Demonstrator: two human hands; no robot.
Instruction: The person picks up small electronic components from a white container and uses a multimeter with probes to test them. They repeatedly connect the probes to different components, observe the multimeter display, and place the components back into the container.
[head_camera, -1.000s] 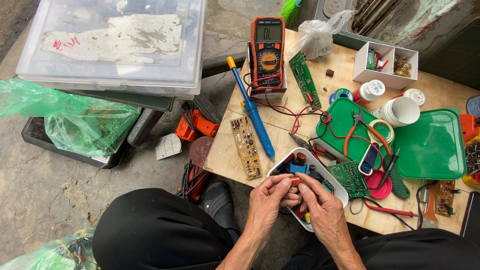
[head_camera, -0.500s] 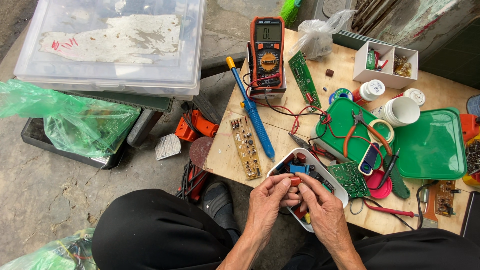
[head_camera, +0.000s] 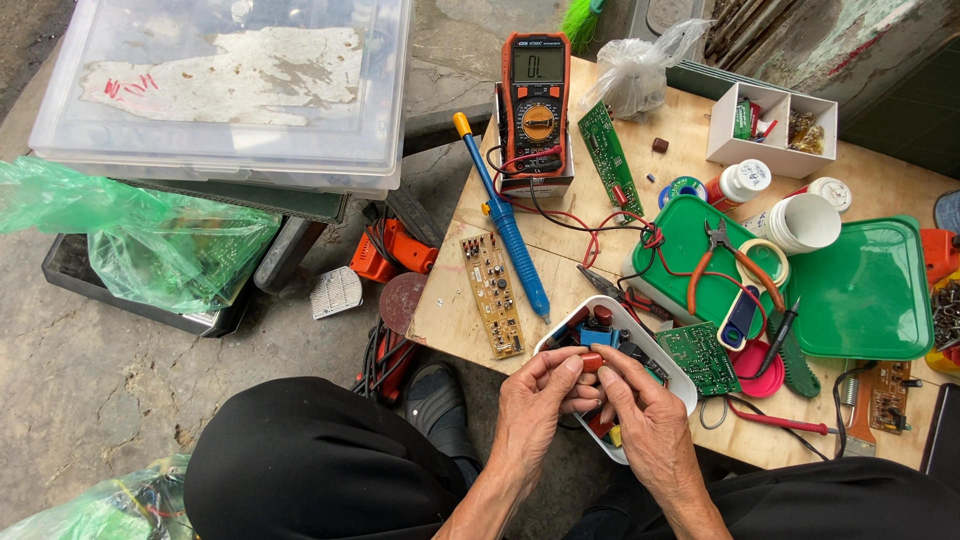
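My left hand (head_camera: 535, 405) and my right hand (head_camera: 648, 418) meet over a white oval tray (head_camera: 668, 372) at the near edge of a plywood board. Together their fingertips pinch a small red component (head_camera: 592, 362). The tray holds several small parts, among them a blue one (head_camera: 598, 327). A small green circuit board (head_camera: 697, 357) lies against the tray's right side, and a tan circuit board (head_camera: 492, 293) lies to its left.
A blue soldering iron (head_camera: 510, 235), an orange multimeter (head_camera: 535, 100) with red and black leads, orange pliers (head_camera: 728, 262), green lids (head_camera: 868, 290), a white cup (head_camera: 805, 222) and a divided white box (head_camera: 770, 125) crowd the board. A clear plastic bin (head_camera: 230, 90) and green bags (head_camera: 140, 240) stand on the left.
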